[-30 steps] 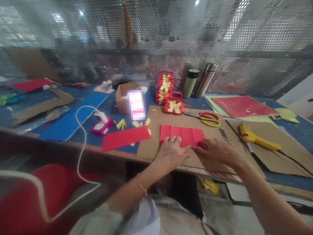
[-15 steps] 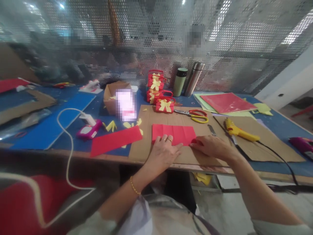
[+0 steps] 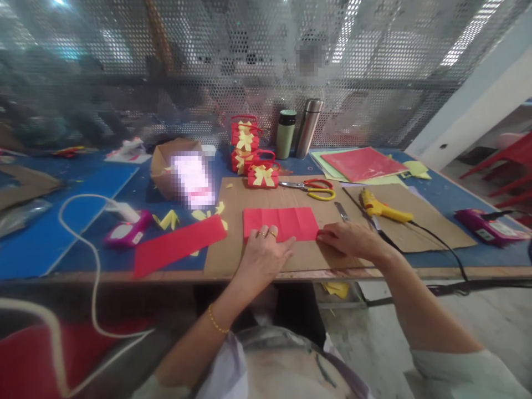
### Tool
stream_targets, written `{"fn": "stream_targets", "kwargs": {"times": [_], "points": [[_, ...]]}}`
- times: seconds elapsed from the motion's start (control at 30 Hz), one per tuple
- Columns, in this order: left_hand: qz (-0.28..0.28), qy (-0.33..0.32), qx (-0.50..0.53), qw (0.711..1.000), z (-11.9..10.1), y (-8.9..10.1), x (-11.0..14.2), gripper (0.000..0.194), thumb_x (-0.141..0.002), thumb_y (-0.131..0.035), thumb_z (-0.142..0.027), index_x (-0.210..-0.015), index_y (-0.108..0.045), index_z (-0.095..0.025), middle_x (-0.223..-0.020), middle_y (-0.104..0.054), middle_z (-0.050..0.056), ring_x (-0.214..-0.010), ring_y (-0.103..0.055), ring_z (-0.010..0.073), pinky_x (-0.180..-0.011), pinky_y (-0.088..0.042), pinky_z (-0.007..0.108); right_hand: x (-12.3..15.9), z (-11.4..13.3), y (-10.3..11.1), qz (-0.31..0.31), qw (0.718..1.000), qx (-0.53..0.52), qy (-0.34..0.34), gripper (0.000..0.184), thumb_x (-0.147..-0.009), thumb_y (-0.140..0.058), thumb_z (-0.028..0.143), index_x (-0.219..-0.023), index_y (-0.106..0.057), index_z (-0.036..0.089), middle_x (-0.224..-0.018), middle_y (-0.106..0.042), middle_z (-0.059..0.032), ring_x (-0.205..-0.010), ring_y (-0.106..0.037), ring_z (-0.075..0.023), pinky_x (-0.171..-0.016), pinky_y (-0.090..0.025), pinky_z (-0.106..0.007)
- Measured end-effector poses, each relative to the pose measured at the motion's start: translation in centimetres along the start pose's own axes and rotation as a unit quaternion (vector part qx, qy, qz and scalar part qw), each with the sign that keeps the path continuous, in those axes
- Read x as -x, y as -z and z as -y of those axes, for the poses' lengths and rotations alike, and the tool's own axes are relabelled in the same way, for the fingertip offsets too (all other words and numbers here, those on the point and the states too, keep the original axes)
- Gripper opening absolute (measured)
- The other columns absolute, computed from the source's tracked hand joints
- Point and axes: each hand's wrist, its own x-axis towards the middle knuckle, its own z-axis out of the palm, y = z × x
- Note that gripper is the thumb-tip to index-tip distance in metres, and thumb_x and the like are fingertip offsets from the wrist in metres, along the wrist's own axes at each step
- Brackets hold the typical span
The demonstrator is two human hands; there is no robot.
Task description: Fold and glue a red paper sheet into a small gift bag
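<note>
A creased sheet of red paper lies on a brown cardboard sheet in front of me. My left hand rests flat over its near edge, fingers stretched out and pressing on it. At the paper's lower right corner, my right hand has its fingers curled together, pinching the edge; the fingertips are partly hidden. Just beyond the right hand lies a small blade. A second red strip lies to the left, apart from both hands. Scissors with red and yellow handles sit past the paper.
Small red boxes with yellow bows are stacked at the back, beside a green flask and a steel flask. A yellow glue gun with a trailing cord lies right. A brown paper container and a white cable are left.
My view has turned to the right, so the whole table appears shifted left. Both hands stay at the red paper, with the right fingers still at its right corner.
</note>
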Motion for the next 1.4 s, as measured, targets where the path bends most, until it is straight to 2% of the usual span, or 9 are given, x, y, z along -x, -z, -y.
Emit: {"fn": "stream_targets", "kwargs": {"times": [0.17, 0.3, 0.4, 0.47, 0.7, 0.83, 1.0, 1.2, 1.4], "points": [[-0.02, 0.004, -0.005, 1.0, 0.1, -0.5, -0.1, 0.035, -0.102, -0.049, -0.044, -0.129, -0.069, -0.034, -0.107, -0.058, 0.012, -0.101, -0.051, 0.0288, -0.083, -0.039, 0.041, 0.7, 0.1, 0.5, 0.0, 0.999, 0.014, -0.039, 0.036, -0.102, -0.044, 0.04, -0.089, -0.072, 0.021, -0.094, -0.077, -0.0109, -0.088, -0.072, -0.0244, -0.065, -0.037, -0.029], [-0.032, -0.001, -0.002, 0.999, 0.3, -0.7, -0.1, 0.036, -0.102, -0.049, -0.043, -0.131, -0.068, -0.035, -0.108, -0.059, 0.012, -0.099, -0.051, 0.0289, -0.083, -0.039, 0.042, 1.5, 1.6, 0.7, -0.08, 0.994, 0.01, -0.08, 0.031, -0.101, -0.042, 0.032, -0.092, -0.07, 0.02, -0.091, -0.076, -0.0105, -0.08, -0.069, -0.0221, -0.061, -0.032, -0.03], [-0.033, 0.001, 0.001, 0.999, 0.3, -0.6, -0.1, 0.036, -0.103, -0.047, -0.043, -0.13, -0.069, -0.034, -0.106, -0.059, 0.013, -0.1, -0.05, 0.0293, -0.084, -0.039, 0.042, 1.2, 3.1, 0.0, -0.157, 0.987, -0.046, 0.01, 0.028, -0.101, -0.041, 0.026, -0.096, -0.067, 0.02, -0.102, -0.074, -0.0092, -0.085, -0.067, -0.0192, -0.066, -0.035, -0.028], [-0.025, 0.006, 0.0, 1.0, 0.2, -0.5, -0.1, 0.037, -0.103, -0.046, -0.042, -0.13, -0.069, -0.033, -0.105, -0.059, 0.013, -0.101, -0.05, 0.0296, -0.084, -0.039, 0.042, 0.5, 3.7, -0.7, -0.16, 0.981, -0.079, 0.081, 0.027, -0.102, -0.041, 0.026, -0.095, -0.066, 0.019, -0.102, -0.072, -0.0089, -0.088, -0.066, -0.0182, -0.07, -0.037, -0.026], [-0.015, 0.013, -0.007, 1.0, 0.1, -0.6, 0.0, 0.037, -0.102, -0.047, -0.045, -0.131, -0.069, -0.037, -0.108, -0.059, 0.012, -0.102, -0.05, 0.0291, -0.084, -0.039, 0.042, -1.9, 2.6, -1.4, -0.067, 0.992, -0.094, 0.045, 0.029, -0.097, -0.055, 0.046, -0.095, -0.066, 0.02, -0.088, -0.073, -0.0072, -0.076, -0.064, -0.0184, -0.062, -0.032, -0.027], [-0.037, 0.015, -0.011, 0.999, 0.2, -1.0, 0.1, 0.038, -0.103, -0.045, -0.046, -0.131, -0.068, -0.037, -0.106, -0.059, 0.012, -0.101, -0.05, 0.0284, -0.084, -0.039, 0.042, -2.4, 1.9, 0.4, -0.015, 0.992, -0.111, 0.053, 0.03, -0.093, -0.061, 0.046, -0.078, -0.067, 0.019, -0.078, -0.071, -0.005, -0.07, -0.063, -0.0162, -0.06, -0.033, -0.025], [-0.032, 0.011, -0.007, 0.999, 0.1, -0.8, 0.1, 0.038, -0.104, -0.043, -0.044, -0.13, -0.069, -0.036, -0.107, -0.059, 0.012, -0.1, -0.05, 0.0284, -0.083, -0.039, 0.042, -2.5, 1.1, 1.4, 0.103, 0.974, -0.199, 0.03, 0.028, -0.091, -0.06, 0.038, -0.07, -0.061, 0.02, -0.059, -0.066, 0.0, -0.053, -0.062, -0.0141, -0.054, -0.04, -0.023], [-0.011, 0.008, 0.001, 1.0, 0.1, -0.1, 0.1, 0.037, -0.101, -0.048, -0.045, -0.132, -0.067, -0.035, -0.11, -0.058, 0.012, -0.101, -0.051, 0.0279, -0.084, -0.039, 0.042, -2.2, -0.2, 0.7, 0.11, 0.969, -0.219, 0.014, 0.028, -0.091, -0.055, 0.034, -0.067, -0.055, 0.021, -0.057, -0.066, 0.0003, -0.048, -0.062, -0.0136, -0.051, -0.043, -0.023], [-0.046, 0.012, -0.006, 0.999, 0.0, -1.0, 0.3, 0.034, -0.102, -0.049, -0.047, -0.127, -0.069, -0.038, -0.108, -0.058, 0.01, -0.099, -0.052, 0.0268, -0.082, -0.039, 0.04, -1.9, -1.3, -0.1, 0.116, 0.968, -0.221, -0.011, 0.028, -0.092, -0.054, 0.033, -0.067, -0.052, 0.021, -0.057, -0.064, 0.0006, -0.044, -0.059, -0.0121, -0.049, -0.04, -0.022]]}}
